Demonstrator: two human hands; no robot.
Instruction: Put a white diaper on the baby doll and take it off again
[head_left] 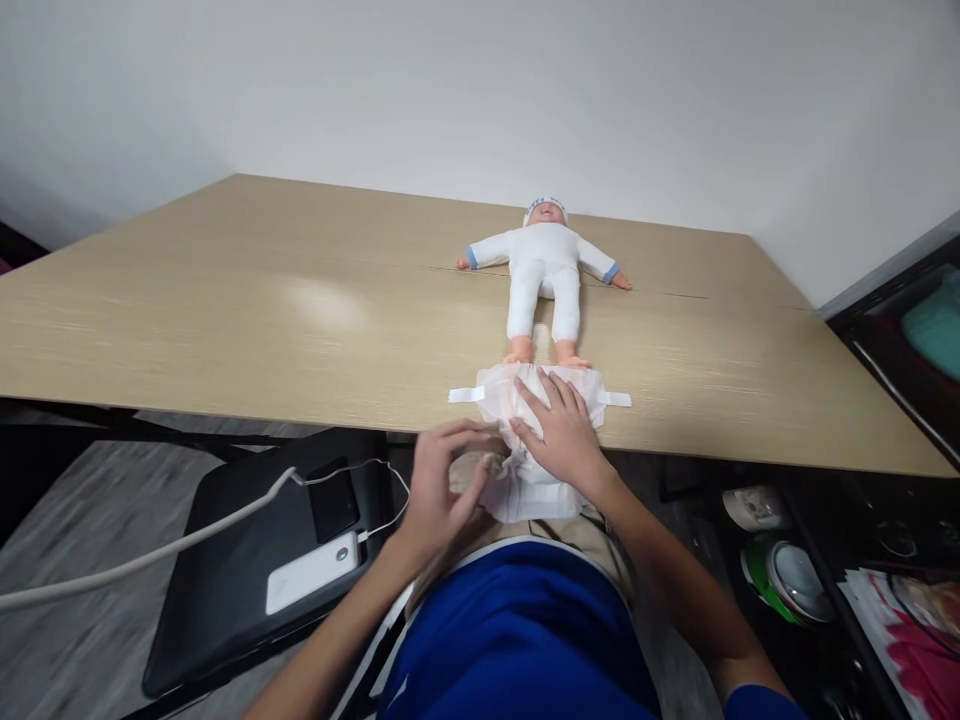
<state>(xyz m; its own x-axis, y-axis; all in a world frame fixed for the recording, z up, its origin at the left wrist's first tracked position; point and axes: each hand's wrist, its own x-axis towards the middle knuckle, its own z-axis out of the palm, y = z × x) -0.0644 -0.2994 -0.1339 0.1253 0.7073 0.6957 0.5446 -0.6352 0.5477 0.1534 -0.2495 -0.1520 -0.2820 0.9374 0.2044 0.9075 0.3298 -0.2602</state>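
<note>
A white diaper [536,495] lies unfolded over the table's front edge, its lower part hanging toward my lap and its two side tabs spread out on the tabletop. My right hand [559,425] rests on the diaper's upper part with the fingers spread. At the diaper's left edge is my left hand [454,475], its fingers apart and curved, with nothing seen gripped between them. Beyond the diaper a doll [546,265] in a white suit and cap lies on its back, arms outstretched, its feet touching or nearly touching the diaper's top edge.
The wooden table [337,300] reaches back to a white wall. Below left, a black seat [240,540] holds a white power bank [313,573], a dark phone [334,500] and cables. At the lower right, a dark shelf holds a green-rimmed container [787,580] and papers.
</note>
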